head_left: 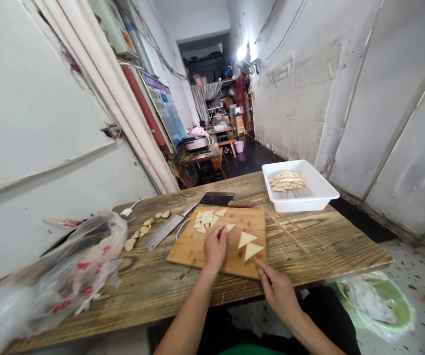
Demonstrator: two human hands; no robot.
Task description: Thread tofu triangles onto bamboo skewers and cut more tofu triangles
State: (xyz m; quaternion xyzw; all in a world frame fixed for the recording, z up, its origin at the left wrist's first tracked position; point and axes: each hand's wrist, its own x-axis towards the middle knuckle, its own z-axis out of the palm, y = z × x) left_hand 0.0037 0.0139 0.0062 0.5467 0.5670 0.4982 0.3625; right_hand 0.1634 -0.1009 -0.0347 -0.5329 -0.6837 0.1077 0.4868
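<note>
My right hand [277, 286] pinches the near end of a thin wooden skewer [257, 260], most of which is hidden. Two pale yellow triangular slices [252, 251] lie in line with it on the wooden cutting board [186, 249] and look threaded on. My left hand [215, 246] hovers over the board with its fingers curled together. I cannot make out what is between them. Just beyond its fingertips lies a single triangle [230, 227]. More cut triangles [207, 217] are heaped at the board's far left.
Beyond the board lies a dark cleaver [217, 198]; another cleaver [165, 231] rests left of it. Loose skewers [288, 231] are at right, near a white tray [301, 204] of skewered pieces. A plastic bag [86, 266] covers the table's left. A green bin [401, 305] stands below right.
</note>
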